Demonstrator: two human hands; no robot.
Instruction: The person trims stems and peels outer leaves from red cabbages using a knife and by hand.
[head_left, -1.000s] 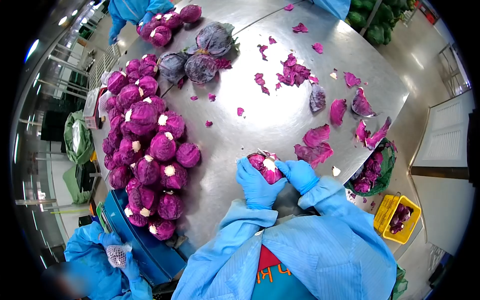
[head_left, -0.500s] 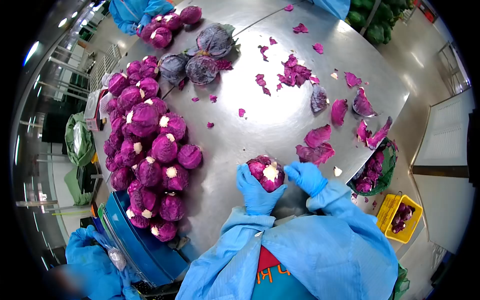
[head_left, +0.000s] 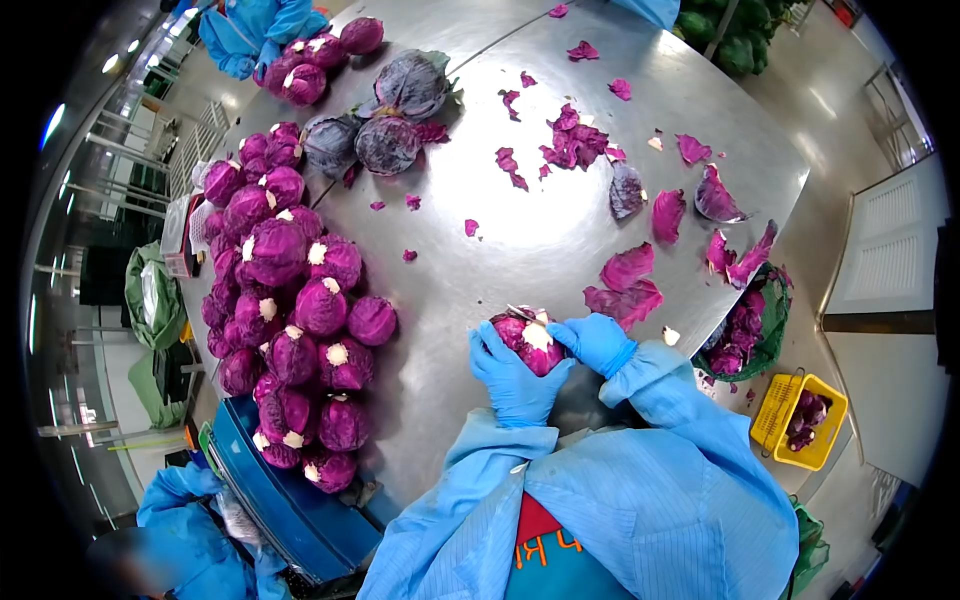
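In the head view, my left hand (head_left: 518, 380), in a blue glove, is wrapped round a red cabbage (head_left: 537, 357) from the near left side. The cabbage has a pale cut patch facing up and is held just above the steel table. My gloved right hand (head_left: 597, 345) is closed at its upper right side. A thin knife (head_left: 518, 313) extends from that hand, its blade lying against the top of the cabbage; the handle is hidden in my fingers. Torn purple leaves (head_left: 625, 285) lie beyond my right hand.
Trimmed red cabbages (head_left: 280, 250) are heaped on the left of the steel table (head_left: 440, 240). Several darker untrimmed cabbages (head_left: 388, 145) lie at the back. A leaf-filled green bag (head_left: 770, 345) and yellow crate (head_left: 832, 440) are right. Co-workers' blue sleeves (head_left: 255, 30) show behind.
My right hand has moved left onto the cabbage, and the knife blade now shows against its top. My left hand still holds the cabbage. The whole view has shifted slightly.
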